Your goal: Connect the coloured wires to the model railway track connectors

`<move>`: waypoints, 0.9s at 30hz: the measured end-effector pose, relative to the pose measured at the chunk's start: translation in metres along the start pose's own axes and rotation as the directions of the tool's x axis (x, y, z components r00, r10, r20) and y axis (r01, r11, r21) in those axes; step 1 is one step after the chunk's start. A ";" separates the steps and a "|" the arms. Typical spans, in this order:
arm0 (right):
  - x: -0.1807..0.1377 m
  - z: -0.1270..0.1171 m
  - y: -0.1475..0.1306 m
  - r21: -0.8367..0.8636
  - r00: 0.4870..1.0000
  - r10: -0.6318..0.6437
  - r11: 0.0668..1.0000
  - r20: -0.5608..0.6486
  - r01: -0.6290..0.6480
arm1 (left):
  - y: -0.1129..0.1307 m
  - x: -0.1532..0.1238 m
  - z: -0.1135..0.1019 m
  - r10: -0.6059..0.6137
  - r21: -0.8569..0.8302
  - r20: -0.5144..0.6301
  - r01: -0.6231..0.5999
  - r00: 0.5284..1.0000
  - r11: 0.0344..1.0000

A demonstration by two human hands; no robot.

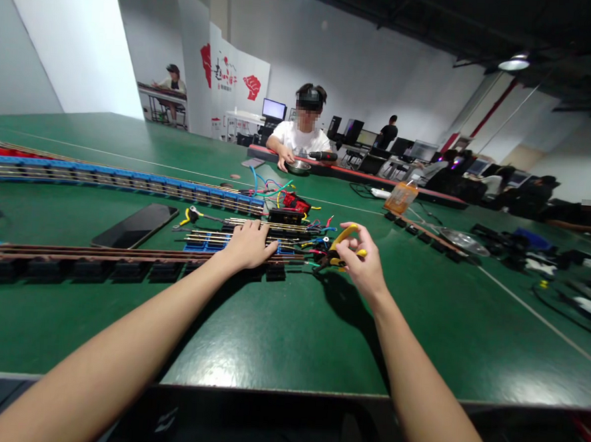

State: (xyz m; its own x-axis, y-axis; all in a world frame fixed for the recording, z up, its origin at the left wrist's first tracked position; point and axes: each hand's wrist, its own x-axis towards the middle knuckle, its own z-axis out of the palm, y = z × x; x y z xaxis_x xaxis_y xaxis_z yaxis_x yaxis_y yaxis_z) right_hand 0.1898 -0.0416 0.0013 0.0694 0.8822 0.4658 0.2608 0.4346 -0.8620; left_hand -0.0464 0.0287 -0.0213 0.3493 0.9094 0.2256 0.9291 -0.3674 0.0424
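Green tabletop [287, 354] under everything. Left hand [250, 245] lies thumb-spread over the terminal strips [209, 240], right below its fingers; right hand [366, 260] is curled round yellow-handled pliers [345, 237], nose by the wire ends. I'd keep the strips pinned and squeeze square-on.

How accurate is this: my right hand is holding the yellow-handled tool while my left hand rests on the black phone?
Not quite: in the head view your left hand rests on the rod-lined strips; the black phone lies apart, farther left. Your right hand is indeed holding the yellow-handled tool.
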 end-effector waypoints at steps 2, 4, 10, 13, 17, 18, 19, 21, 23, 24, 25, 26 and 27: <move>-0.001 0.001 0.000 -0.004 0.999 -0.029 1.000 -0.019 0.029 | 0.000 0.000 0.000 -0.003 -0.003 0.006 0.003 1.000 1.000; -0.002 0.001 -0.002 -0.002 0.997 -0.062 0.998 -0.043 0.062 | 0.000 0.000 0.000 -0.002 -0.005 0.005 0.002 1.000 1.000; 0.004 -0.010 -0.011 0.225 0.964 -0.020 0.971 -0.264 0.082 | -0.001 0.001 0.003 0.002 -0.004 -0.010 -0.002 1.000 1.000; 0.011 -0.015 -0.008 0.258 0.860 -0.011 0.952 -0.510 0.165 | -0.001 0.001 0.003 0.004 -0.002 -0.013 -0.004 1.000 1.000; 0.016 -0.012 0.010 0.098 0.831 -0.104 0.977 -0.547 0.187 | -0.001 0.001 0.002 -0.004 -0.002 0.002 0.004 1.000 1.000; 0.017 -0.010 0.016 0.065 0.852 -0.119 0.982 -0.510 0.176 | -0.001 0.001 0.002 -0.003 -0.002 0.005 0.003 1.000 1.000; 0.017 -0.007 0.022 0.038 0.874 -0.126 0.986 -0.469 0.162 | -0.001 0.001 0.002 -0.001 -0.002 0.005 0.001 1.000 1.000; 0.018 -0.003 0.032 -0.011 0.906 -0.126 0.991 -0.404 0.133 | -0.001 0.001 0.002 0.002 -0.004 0.004 -0.002 1.000 1.000; 0.018 0.001 0.039 -0.054 0.924 -0.129 0.992 -0.361 0.117 | -0.001 0.002 0.003 0.004 -0.005 -0.003 -0.004 1.000 1.000; 0.018 0.002 0.041 -0.071 0.928 -0.136 0.990 -0.348 0.119 | -0.002 0.002 0.003 0.006 -0.005 -0.007 -0.006 1.000 1.000; 0.018 0.002 0.042 -0.087 0.929 -0.148 0.988 -0.339 0.125 | -0.002 0.002 0.004 0.008 -0.005 -0.010 -0.008 1.000 1.000; 0.018 0.002 0.042 -0.100 0.929 -0.161 0.986 -0.333 0.135 | -0.002 0.002 0.004 0.010 -0.004 -0.013 -0.010 1.000 1.000; 0.018 0.002 0.042 -0.111 0.928 -0.174 0.983 -0.329 0.145 | -0.003 0.002 0.004 0.012 -0.003 -0.016 -0.012 1.000 1.000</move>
State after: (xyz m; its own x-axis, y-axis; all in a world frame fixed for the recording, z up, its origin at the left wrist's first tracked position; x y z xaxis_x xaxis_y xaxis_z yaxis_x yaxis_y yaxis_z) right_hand 0.1998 -0.0072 -0.0274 0.3362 0.6832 0.6482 0.3738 0.5350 -0.7577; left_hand -0.0476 0.0322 -0.0253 0.3581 0.9019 0.2416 0.9245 -0.3787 0.0429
